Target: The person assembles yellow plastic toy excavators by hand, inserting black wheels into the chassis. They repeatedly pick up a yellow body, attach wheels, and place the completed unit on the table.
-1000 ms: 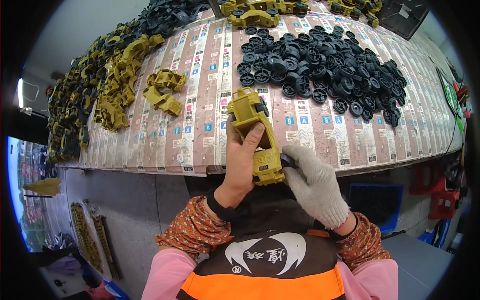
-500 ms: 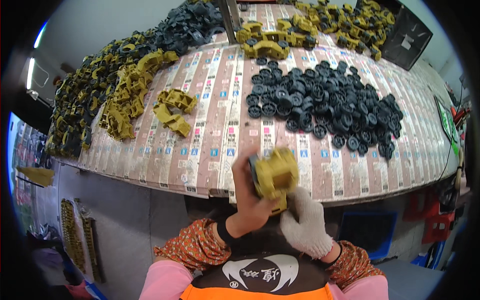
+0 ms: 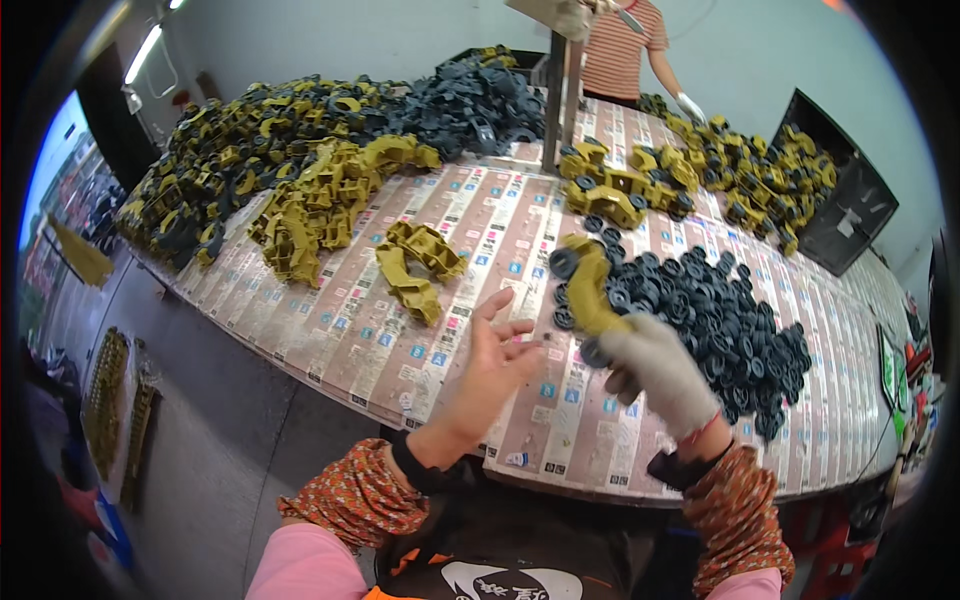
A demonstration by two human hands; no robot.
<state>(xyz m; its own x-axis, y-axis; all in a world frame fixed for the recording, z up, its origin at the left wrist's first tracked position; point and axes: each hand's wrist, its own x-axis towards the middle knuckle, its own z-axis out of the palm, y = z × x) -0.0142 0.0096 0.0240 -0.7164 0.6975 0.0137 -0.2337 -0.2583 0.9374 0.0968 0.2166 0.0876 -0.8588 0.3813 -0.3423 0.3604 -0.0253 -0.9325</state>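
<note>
Two loose yellow frames (image 3: pixel 415 268) lie mid-table, one wheeled toy body (image 3: pixel 590 290) is held, and perhaps a hundred black wheels (image 3: pixel 720 320)

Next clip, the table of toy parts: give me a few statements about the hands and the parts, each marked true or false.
1. The right hand, in a pale glove, holds a yellow toy chassis with black wheels. True.
2. The left hand grips the chassis too. False: it is bare, open and apart from it.
3. A heap of black wheels lies on the table right of the chassis. True.
4. Nobody else is in view. False: a person in a striped shirt stands at the far end.
</note>
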